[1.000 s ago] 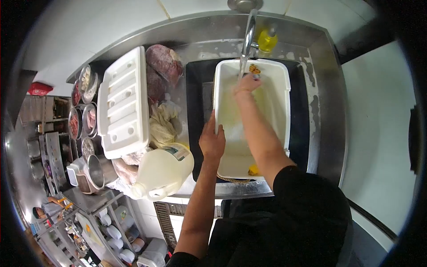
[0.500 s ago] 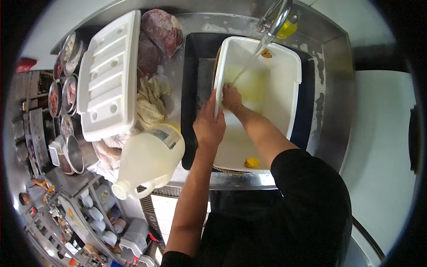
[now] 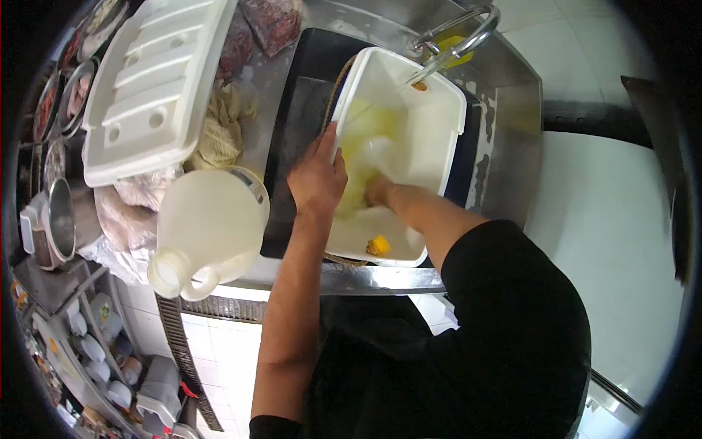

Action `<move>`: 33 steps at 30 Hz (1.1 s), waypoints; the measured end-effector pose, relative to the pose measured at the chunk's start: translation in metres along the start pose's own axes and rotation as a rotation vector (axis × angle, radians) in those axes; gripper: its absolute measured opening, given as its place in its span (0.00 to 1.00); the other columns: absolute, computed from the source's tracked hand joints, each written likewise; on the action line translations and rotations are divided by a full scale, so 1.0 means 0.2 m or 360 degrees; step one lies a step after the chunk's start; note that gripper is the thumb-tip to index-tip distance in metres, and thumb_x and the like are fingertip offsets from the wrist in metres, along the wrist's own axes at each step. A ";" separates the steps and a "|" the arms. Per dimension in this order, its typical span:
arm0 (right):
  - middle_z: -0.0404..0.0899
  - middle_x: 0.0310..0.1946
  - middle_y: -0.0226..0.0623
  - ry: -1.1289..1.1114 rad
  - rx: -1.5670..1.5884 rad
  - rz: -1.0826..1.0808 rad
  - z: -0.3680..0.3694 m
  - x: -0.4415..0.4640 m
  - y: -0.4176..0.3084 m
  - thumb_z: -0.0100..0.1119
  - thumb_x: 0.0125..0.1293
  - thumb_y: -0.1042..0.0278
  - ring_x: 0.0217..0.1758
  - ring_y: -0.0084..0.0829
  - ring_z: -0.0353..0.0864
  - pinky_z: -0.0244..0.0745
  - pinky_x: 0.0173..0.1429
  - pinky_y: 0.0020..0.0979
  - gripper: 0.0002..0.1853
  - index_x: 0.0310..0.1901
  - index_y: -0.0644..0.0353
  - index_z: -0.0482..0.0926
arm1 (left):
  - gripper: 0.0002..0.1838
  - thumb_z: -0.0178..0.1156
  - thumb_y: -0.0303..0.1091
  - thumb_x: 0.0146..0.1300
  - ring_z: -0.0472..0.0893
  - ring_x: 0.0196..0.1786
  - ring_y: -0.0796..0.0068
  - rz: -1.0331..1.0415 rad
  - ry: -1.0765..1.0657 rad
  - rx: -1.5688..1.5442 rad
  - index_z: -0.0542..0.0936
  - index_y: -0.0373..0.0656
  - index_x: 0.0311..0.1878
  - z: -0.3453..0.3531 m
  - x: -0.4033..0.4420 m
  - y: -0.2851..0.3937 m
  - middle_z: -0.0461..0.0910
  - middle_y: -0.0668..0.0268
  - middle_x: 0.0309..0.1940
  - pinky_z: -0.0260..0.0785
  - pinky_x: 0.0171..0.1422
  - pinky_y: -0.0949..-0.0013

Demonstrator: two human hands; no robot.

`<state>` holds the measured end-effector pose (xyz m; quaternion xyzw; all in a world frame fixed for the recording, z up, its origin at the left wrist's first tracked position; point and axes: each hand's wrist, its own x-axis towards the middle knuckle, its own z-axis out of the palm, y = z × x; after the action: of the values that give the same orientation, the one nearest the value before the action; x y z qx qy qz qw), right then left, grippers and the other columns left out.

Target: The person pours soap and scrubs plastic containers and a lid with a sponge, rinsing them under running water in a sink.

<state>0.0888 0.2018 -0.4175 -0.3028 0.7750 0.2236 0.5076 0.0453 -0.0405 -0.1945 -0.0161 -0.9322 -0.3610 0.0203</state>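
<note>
A white cooler box [image 3: 431,157] sits tilted in the sink, with shallow yellowish water [image 3: 376,124] at its bottom. My left hand [image 3: 319,175] grips its left wall, thumb and fingers at the rim. Down inside the box is my right hand [image 3: 378,190]; blur and water hide its fingers, and anything in them cannot be made out. From the curved faucet [image 3: 468,45] a thin stream runs into the box. A yellow-brown knot-like piece [image 3: 378,245] shows at the near inner corner, and rope [image 3: 336,91] runs along the left outside.
Left of the box stand a large whitish jug [image 3: 212,219], a ribbed white cooler lid [image 3: 157,88], a crumpled cloth [image 3: 219,128], dark red meat [image 3: 272,25] and bagged meat [image 3: 124,219]. A yellow bottle [image 3: 453,51] is behind the faucet. The steel sink edge [image 3: 351,279] runs in front.
My right hand has moved toward the near end inside the box, and the water looks more stirred. My left hand stays at the left rim. The whole view has shifted.
</note>
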 end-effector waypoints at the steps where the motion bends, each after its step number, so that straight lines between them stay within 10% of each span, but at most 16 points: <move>1: 0.85 0.64 0.35 0.0064 0.0018 0.0209 0.05 0.09 0.10 0.56 0.76 0.54 0.67 0.42 0.83 0.78 0.67 0.51 0.18 0.60 0.47 0.88 | 0.28 0.65 0.38 0.69 0.89 0.47 0.54 -0.0007 -0.0015 0.0003 0.77 0.59 0.73 0.00 -0.01 0.00 0.86 0.65 0.57 0.83 0.51 0.52; 6: 0.82 0.64 0.39 0.0723 -0.0067 0.0863 -0.40 -0.17 1.00 0.61 0.74 0.60 0.67 0.34 0.81 0.79 0.63 0.37 0.20 0.64 0.54 0.83 | 0.29 0.65 0.38 0.68 0.88 0.49 0.55 -0.0069 -0.0044 0.0015 0.77 0.60 0.73 -0.02 -0.01 0.00 0.86 0.66 0.57 0.82 0.53 0.52; 9: 0.83 0.62 0.38 0.1047 -0.0097 0.1014 -0.26 -0.16 0.85 0.64 0.70 0.60 0.66 0.35 0.82 0.80 0.63 0.36 0.24 0.66 0.56 0.80 | 0.28 0.65 0.38 0.67 0.88 0.50 0.56 -0.0053 0.0033 -0.0024 0.78 0.59 0.72 0.00 -0.02 0.00 0.86 0.66 0.56 0.81 0.55 0.52; 12: 0.82 0.65 0.39 -0.0029 -0.0064 0.0594 -0.19 -0.22 0.41 0.64 0.70 0.60 0.68 0.38 0.81 0.79 0.66 0.40 0.23 0.64 0.57 0.82 | 0.27 0.66 0.37 0.67 0.88 0.49 0.56 -0.0119 -0.0050 0.0022 0.79 0.58 0.71 -0.02 -0.06 0.03 0.86 0.67 0.55 0.80 0.56 0.52; 15: 0.85 0.62 0.40 0.0144 0.0121 0.0455 0.05 -0.14 0.16 0.62 0.70 0.63 0.63 0.38 0.85 0.82 0.62 0.42 0.16 0.57 0.56 0.86 | 0.27 0.66 0.36 0.66 0.88 0.49 0.57 -0.0097 0.0026 -0.0048 0.79 0.58 0.70 -0.01 -0.01 0.01 0.86 0.67 0.55 0.80 0.57 0.52; 19: 0.89 0.57 0.42 0.0381 -0.0230 0.0569 -0.02 0.03 0.79 0.60 0.71 0.67 0.57 0.38 0.90 0.85 0.56 0.46 0.11 0.48 0.55 0.91 | 0.28 0.67 0.35 0.65 0.88 0.49 0.58 -0.0016 0.0072 -0.0079 0.80 0.57 0.70 0.01 -0.02 -0.01 0.87 0.68 0.55 0.80 0.57 0.52; 26: 0.91 0.52 0.37 0.0418 0.0194 0.0682 0.06 -0.02 0.46 0.59 0.73 0.65 0.53 0.39 0.91 0.85 0.54 0.49 0.13 0.49 0.54 0.91 | 0.29 0.68 0.35 0.63 0.88 0.51 0.59 -0.0152 0.0033 -0.0156 0.80 0.59 0.70 -0.01 -0.02 0.01 0.87 0.68 0.55 0.79 0.59 0.52; 33: 0.90 0.53 0.41 0.0612 0.0106 0.0541 0.02 0.12 0.97 0.58 0.73 0.63 0.56 0.40 0.90 0.85 0.58 0.48 0.14 0.49 0.56 0.91 | 0.29 0.69 0.34 0.63 0.87 0.52 0.57 -0.0147 0.0024 -0.0202 0.81 0.61 0.69 0.00 -0.05 0.01 0.86 0.68 0.56 0.78 0.61 0.53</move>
<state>-0.0508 0.3380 -0.4343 -0.1883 0.9040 0.2183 0.3157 0.0553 -0.0389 -0.1933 0.0283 -0.9070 -0.4201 0.0095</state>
